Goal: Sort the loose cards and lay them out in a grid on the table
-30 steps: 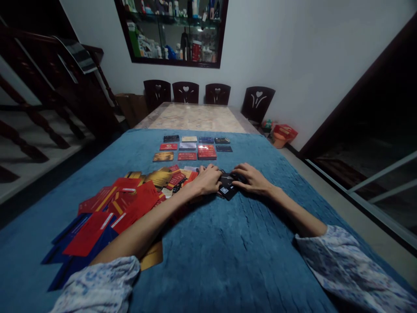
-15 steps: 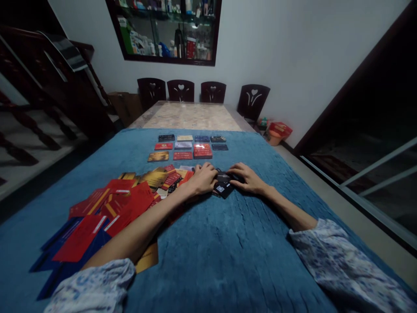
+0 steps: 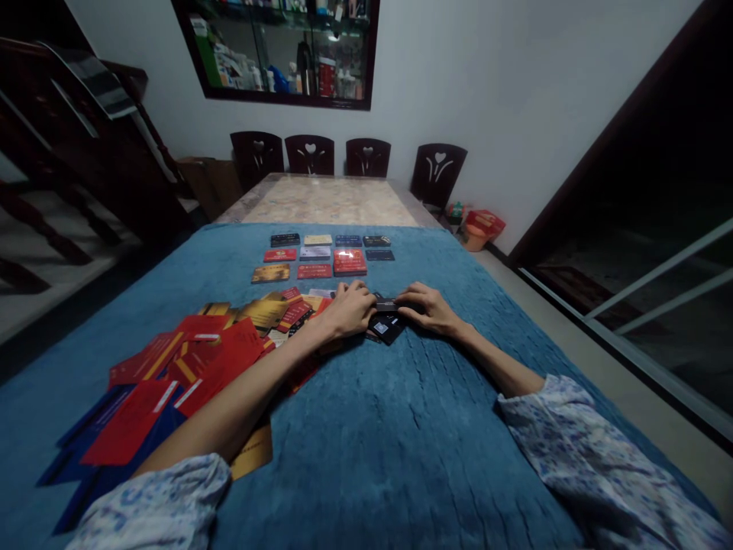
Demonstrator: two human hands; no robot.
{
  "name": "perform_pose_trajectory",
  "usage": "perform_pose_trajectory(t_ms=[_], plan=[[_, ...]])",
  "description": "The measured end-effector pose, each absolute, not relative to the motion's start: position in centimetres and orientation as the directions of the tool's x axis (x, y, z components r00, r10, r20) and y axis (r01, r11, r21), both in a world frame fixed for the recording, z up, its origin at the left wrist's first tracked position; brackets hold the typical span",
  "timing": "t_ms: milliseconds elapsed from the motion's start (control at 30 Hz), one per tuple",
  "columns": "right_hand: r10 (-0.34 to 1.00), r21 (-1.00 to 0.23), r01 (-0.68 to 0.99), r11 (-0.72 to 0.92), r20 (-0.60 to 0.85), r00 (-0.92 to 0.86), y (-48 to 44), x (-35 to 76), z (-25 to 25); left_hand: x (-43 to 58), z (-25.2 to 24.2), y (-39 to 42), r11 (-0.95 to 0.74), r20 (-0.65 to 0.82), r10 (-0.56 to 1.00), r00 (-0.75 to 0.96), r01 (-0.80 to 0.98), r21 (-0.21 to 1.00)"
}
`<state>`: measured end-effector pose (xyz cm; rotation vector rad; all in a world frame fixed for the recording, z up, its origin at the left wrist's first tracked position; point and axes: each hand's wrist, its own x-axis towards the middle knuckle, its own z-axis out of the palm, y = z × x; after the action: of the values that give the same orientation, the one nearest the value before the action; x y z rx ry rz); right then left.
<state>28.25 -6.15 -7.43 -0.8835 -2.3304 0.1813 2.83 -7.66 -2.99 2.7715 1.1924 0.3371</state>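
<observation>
A plush blue cloth (image 3: 447, 443) covers the near part of a long, pale marbled table (image 3: 321, 200). At near left spreads a loose, overlapping pile of red, blue and gold cards and sleeves (image 3: 223, 355). Farther off, flat multicoloured cards in tidy rows (image 3: 349, 263) lie 4 across in the farthest row. At centre, the left hand (image 3: 352, 309) and right hand (image 3: 429, 307), fingers curled nearly closed, pinch opposite ends of a thin black rectangular card (image 3: 386, 305), tilted over another black card with a pale square (image 3: 388, 330).
</observation>
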Motion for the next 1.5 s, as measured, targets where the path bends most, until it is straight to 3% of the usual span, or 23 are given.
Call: perform_pose_trajectory(t_ms=[633, 1500], plan=[[0.644, -0.333, 0.59, 0.736, 0.614, -0.456, -5.4, 28.3, -8.3, 2.4, -3.6, -6.4, -0.659, 0.298, 0.752, 0.588, 0.688, 0.304], [0.587, -0.274, 0.604, 0.748, 0.697, -0.411, -5.1, 28.0, -9.0, 2.1, -5.0, -5.8, -0.638, 0.359, 0.768, 0.53, 0.679, 0.362]])
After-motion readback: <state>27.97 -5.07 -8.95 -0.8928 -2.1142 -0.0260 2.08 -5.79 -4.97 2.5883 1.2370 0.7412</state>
